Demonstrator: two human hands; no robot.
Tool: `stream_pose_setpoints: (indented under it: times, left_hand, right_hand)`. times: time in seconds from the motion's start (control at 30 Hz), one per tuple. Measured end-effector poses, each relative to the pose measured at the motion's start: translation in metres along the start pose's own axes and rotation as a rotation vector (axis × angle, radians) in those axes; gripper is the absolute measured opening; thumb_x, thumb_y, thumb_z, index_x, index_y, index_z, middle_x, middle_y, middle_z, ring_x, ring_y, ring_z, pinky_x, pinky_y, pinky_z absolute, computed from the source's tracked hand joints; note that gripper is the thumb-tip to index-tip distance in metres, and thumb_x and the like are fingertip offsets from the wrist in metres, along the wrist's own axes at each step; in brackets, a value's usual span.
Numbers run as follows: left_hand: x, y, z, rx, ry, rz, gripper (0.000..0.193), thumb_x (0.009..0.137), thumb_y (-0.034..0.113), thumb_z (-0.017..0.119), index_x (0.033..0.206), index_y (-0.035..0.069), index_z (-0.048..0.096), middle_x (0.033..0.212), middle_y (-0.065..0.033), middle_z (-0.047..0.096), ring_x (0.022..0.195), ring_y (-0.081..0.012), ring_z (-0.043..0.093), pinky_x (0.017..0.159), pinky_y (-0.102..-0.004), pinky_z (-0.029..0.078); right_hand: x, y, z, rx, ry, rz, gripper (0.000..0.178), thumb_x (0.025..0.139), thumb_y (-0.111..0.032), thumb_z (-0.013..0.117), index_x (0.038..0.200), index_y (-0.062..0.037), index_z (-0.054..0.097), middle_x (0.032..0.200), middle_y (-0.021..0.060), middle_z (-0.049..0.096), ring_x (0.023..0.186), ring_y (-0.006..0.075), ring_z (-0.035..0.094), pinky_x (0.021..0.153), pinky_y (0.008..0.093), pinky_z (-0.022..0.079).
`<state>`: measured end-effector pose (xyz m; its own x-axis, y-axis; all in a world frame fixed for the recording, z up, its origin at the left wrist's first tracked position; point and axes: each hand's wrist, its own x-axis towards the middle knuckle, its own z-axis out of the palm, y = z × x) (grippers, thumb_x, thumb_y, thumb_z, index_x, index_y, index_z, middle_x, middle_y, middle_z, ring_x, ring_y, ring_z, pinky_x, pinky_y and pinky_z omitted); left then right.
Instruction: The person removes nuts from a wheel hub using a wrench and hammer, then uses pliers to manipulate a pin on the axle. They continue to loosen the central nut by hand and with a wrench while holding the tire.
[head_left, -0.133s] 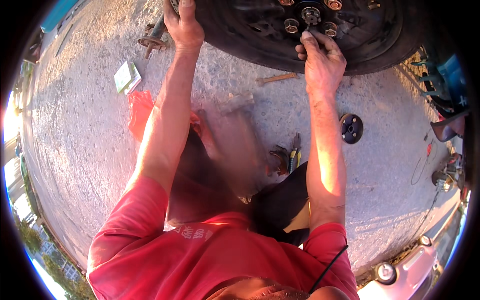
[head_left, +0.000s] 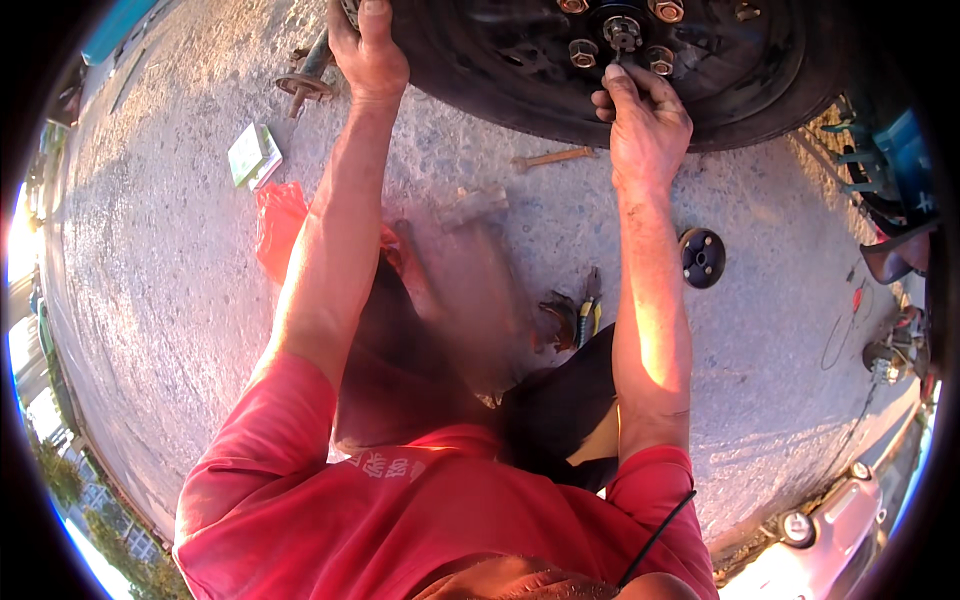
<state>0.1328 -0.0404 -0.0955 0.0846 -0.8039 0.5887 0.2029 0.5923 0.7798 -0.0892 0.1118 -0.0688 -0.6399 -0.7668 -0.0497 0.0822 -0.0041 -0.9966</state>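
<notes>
A black tire and wheel [head_left: 500, 85] fills the top of the view, with several lug nuts around a castle nut [head_left: 623, 34] at its hub. My right hand [head_left: 648, 125] is at the hub, thumb and forefinger pinched on a thin metal cotter pin [head_left: 616, 60] just below the castle nut. Most of the pin is hidden by the fingertips. My left hand [head_left: 372, 55] grips the tire's left edge, thumb up; its fingertips run out of the frame.
On the rough ground lie a wrench [head_left: 555, 158], pliers [head_left: 588, 305], a round black hub cover [head_left: 702, 257], a red plastic bag [head_left: 280, 230] and a small box [head_left: 254, 157]. A rusty metal part [head_left: 305, 86] stands left of the tire. A pale car [head_left: 830, 530] is at lower right.
Both hands keep their places on the tire and at the hub. The pale car at lower right has shifted slightly up and to the right.
</notes>
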Motion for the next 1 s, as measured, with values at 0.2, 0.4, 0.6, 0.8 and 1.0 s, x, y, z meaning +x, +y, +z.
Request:
stream_pose_setpoints:
  times: [0.2, 0.4, 0.6, 0.8, 1.0]
  left_hand:
    - [0.0, -0.004, 0.001, -0.274, 0.001, -0.03, 0.075, 0.096, 0.051, 0.061, 0.142, -0.005, 0.046, 0.137, -0.0156, 0.056, 0.124, -0.0265, 0.054, 0.107, -0.0395, 0.042]
    - [0.001, -0.002, -0.002, -0.003, 0.0, -0.001, 0.072, 0.097, 0.048, 0.06, 0.143, -0.006, 0.046, 0.138, -0.0157, 0.056, 0.124, -0.0269, 0.054, 0.107, -0.0393, 0.042]
    - [0.0, -0.01, -0.001, -0.565, 0.005, -0.084, 0.072, 0.096, 0.046, 0.061, 0.144, -0.006, 0.044, 0.137, -0.0171, 0.056, 0.125, -0.0276, 0.054, 0.107, -0.0393, 0.041]
    - [0.002, -0.01, -0.007, 0.34, 0.114, 0.05, 0.047, 0.094, 0.046, 0.054, 0.108, 0.001, 0.06, 0.095, -0.0038, 0.06, 0.086, -0.0165, 0.052, 0.079, -0.0327, 0.043]
    - [0.003, -0.013, -0.012, 0.314, 0.108, 0.053, 0.048, 0.095, 0.048, 0.055, 0.109, 0.002, 0.06, 0.097, -0.0035, 0.06, 0.087, -0.0157, 0.053, 0.079, -0.0324, 0.043]
  right_hand:
    - [-0.002, -0.007, 0.004, 0.076, 0.009, 0.049, 0.016, 0.091, -0.008, 0.074, 0.102, 0.0035, 0.071, 0.087, 0.0073, 0.072, 0.071, 0.0117, 0.069, 0.063, 0.0241, 0.056]
    - [0.003, 0.004, 0.005, 0.379, -0.019, 0.141, 0.017, 0.092, -0.007, 0.074, 0.104, 0.0015, 0.068, 0.089, 0.0073, 0.071, 0.074, 0.0145, 0.069, 0.065, 0.0263, 0.055]
    - [0.004, 0.005, 0.001, 0.507, -0.053, 0.248, 0.012, 0.092, -0.009, 0.075, 0.1, -0.0044, 0.068, 0.086, 0.0044, 0.069, 0.073, 0.0149, 0.066, 0.066, 0.028, 0.054]
    - [0.006, 0.008, -0.001, 0.61, -0.101, 0.315, 0.012, 0.091, -0.01, 0.076, 0.098, -0.0066, 0.068, 0.085, 0.0033, 0.068, 0.074, 0.0145, 0.065, 0.068, 0.0289, 0.053]
    - [0.0, 0.012, 0.013, 0.65, -0.003, 0.193, 0.011, 0.091, -0.006, 0.075, 0.098, -0.0057, 0.066, 0.083, 0.0038, 0.068, 0.072, 0.015, 0.066, 0.068, 0.0286, 0.054]
